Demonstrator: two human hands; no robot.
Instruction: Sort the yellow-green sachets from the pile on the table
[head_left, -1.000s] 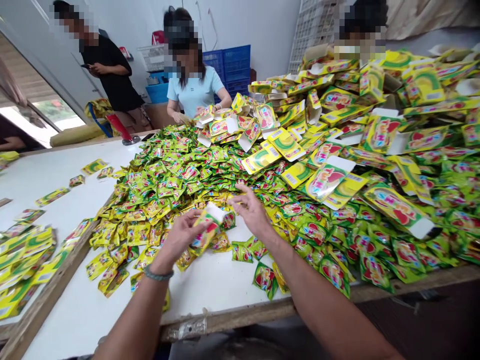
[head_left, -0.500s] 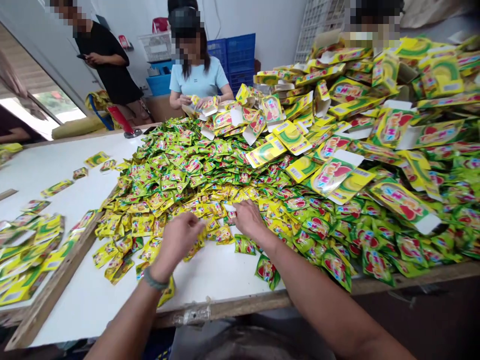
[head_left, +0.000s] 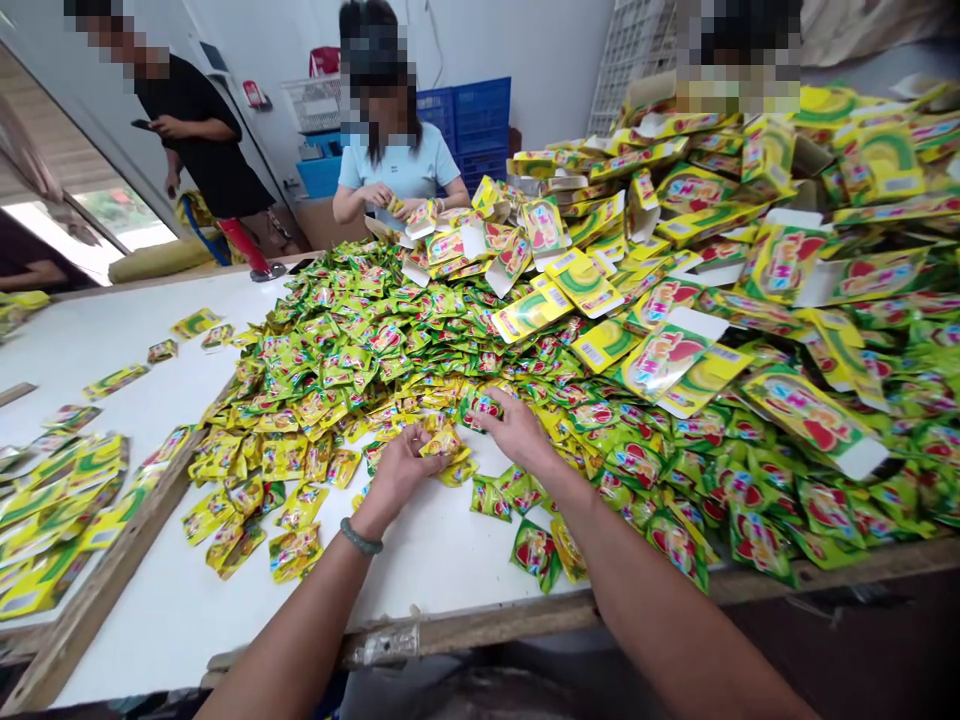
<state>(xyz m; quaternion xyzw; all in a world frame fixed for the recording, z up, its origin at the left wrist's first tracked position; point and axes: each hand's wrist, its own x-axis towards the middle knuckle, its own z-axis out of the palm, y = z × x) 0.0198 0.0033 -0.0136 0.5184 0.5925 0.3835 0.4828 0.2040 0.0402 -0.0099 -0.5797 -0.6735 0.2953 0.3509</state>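
My left hand (head_left: 403, 467) is closed on a small yellow packet (head_left: 442, 443), pinched between thumb and fingers just above the white tabletop (head_left: 450, 540). To its right, my right hand (head_left: 514, 428) grips a green packet (head_left: 478, 404) with a red fruit print, at the near edge of the heap. Around both hands lie many loose yellow and green packets (head_left: 360, 350), piled higher toward the back. A few yellow packets (head_left: 295, 550) lie on the table left of my left wrist.
Open flat cartons (head_left: 675, 350) are piled on the heap at the right. A wooden strip (head_left: 120, 560) divides the table, with filled-looking boxes (head_left: 52, 530) beyond it at left. Across the heap a person in light blue (head_left: 397, 175) handles a packet; another person (head_left: 195, 130) stands behind at left.
My left hand has moved right and now holds a yellow packet near my right hand. A green packet now shows in my right hand, which has shifted slightly right.
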